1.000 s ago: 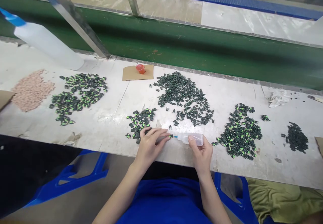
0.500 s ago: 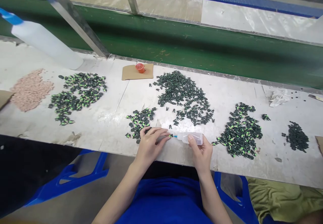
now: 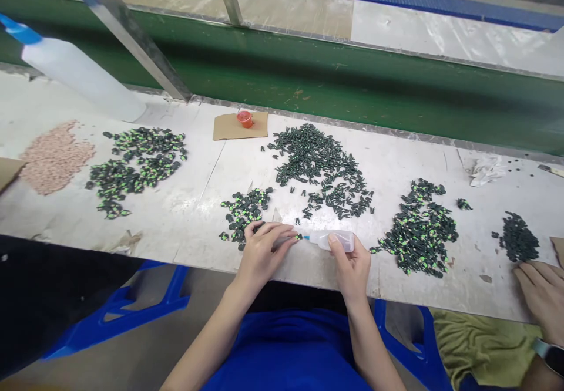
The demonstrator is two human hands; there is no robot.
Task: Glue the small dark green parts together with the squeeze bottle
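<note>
My left hand (image 3: 264, 250) is closed above the table's front edge, its fingertips pinching a small black-and-green piece (image 3: 298, 236). In my right hand (image 3: 355, 265) lies a clear squeeze bottle (image 3: 332, 240), held on its side. The bottle's blue tip points left and meets, or nearly meets, the small piece. Just behind my left hand is a small pile of black-and-green pieces (image 3: 245, 210), partly hidden by the fingers. Beyond both hands spreads a heap of small dark parts (image 3: 308, 153). Right of the bottle lies another pile of black-and-green pieces (image 3: 420, 232).
A large white bottle (image 3: 83, 77) leans at the back left near pink bits (image 3: 57, 156) and a further black-and-green pile (image 3: 136, 168). A red cup (image 3: 245, 119) sits on cardboard (image 3: 224, 128). At right, a co-worker's hand (image 3: 541, 294) rests by a black pile (image 3: 520, 237).
A co-worker's hand with a wristwatch has come into view at the right edge, beside the black pile. My own hands, the small piece and the squeeze bottle have hardly moved.
</note>
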